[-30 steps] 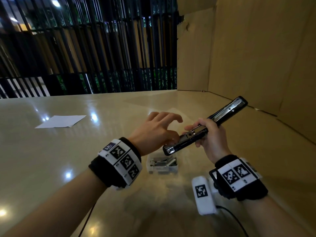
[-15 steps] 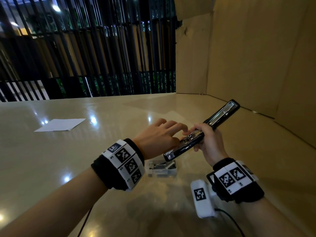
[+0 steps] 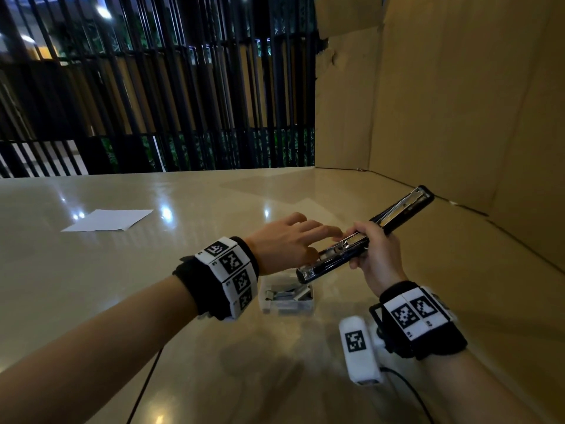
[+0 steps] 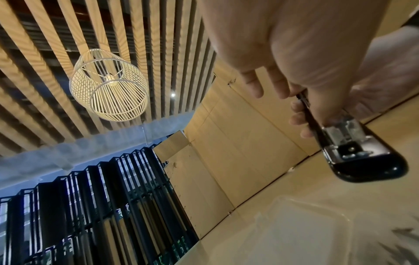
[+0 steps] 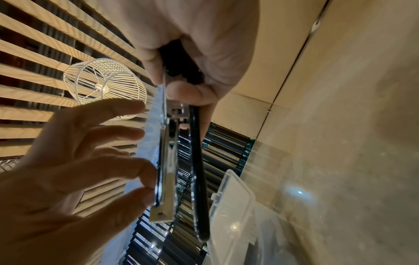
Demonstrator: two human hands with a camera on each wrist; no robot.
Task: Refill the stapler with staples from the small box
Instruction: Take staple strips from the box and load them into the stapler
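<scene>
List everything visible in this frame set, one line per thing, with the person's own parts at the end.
stapler: one, black with metal channel, opened, held above the table
small box: one, clear plastic, staples inside, on the table below the stapler
sheet of paper: one, white, far left on the table
table: one, glossy beige
cardboard panels: brown, standing along the table's right side
slatted screen: black, behind the table
cage lamp: one, white wire, overhead
wrist bands: two, black with white marker tiles
left hand: fingers at the stapler's channel
right hand: grips the stapler
</scene>
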